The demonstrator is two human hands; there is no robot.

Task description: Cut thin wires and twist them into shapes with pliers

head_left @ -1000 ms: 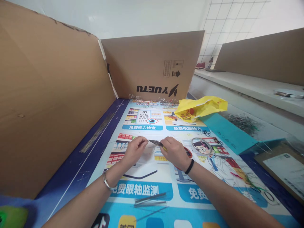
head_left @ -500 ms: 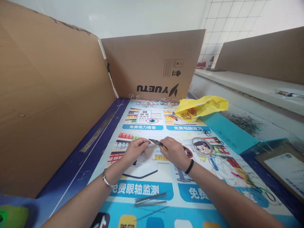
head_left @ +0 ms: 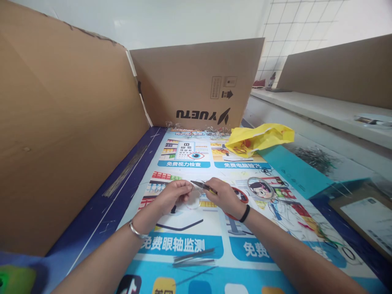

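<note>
My left hand (head_left: 171,198) is closed in a pinch on a clear round lens (head_left: 193,199) held just above the printed poster (head_left: 190,245). My right hand (head_left: 225,197) is closed on small pliers (head_left: 202,186) with yellow and red handles, whose dark tips point left and meet the top edge of the lens near my left fingertips. A silver bangle sits on my left wrist and a black band on my right. Both hands hover over the middle of the poster.
Cardboard walls (head_left: 61,122) stand at the left and back. A yellow plastic bag (head_left: 260,139) lies at the back right. Thin metal rods (head_left: 192,258) lie near the front, more wires (head_left: 124,171) along the left strip, and wire scraps (head_left: 312,157) at the right. A clipboard (head_left: 367,218) lies far right.
Both hands have drawn slightly nearer to me. The clear lens now shows hanging below my left fingertips, and the plier tips sit against its top edge.
</note>
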